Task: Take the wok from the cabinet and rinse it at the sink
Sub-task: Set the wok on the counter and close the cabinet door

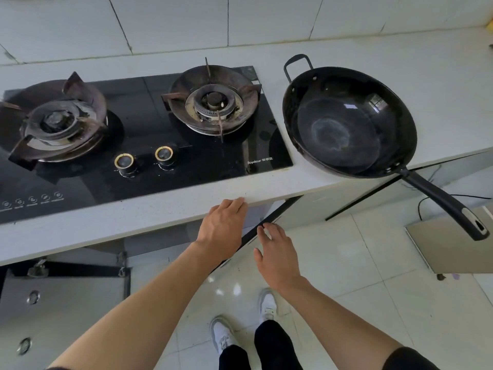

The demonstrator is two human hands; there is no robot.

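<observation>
A black wok (346,121) rests on the white countertop (186,206) to the right of the gas hob. Its long handle (448,204) juts out past the counter's front edge, and a small loop handle points to the back wall. My left hand (221,228) lies below the counter's front edge, fingertips touching it, holding nothing. My right hand (277,252) hovers beside it with fingers spread, next to the dark top edge of a cabinet door (266,225). Both hands are well left of the wok's handle. No sink is in view.
A black glass two-burner hob (149,134) with two knobs fills the counter's left. Below left, a metal cabinet door (66,303) hangs open; another open door (448,241) is at the right under the wok handle. My feet stand on pale floor tiles.
</observation>
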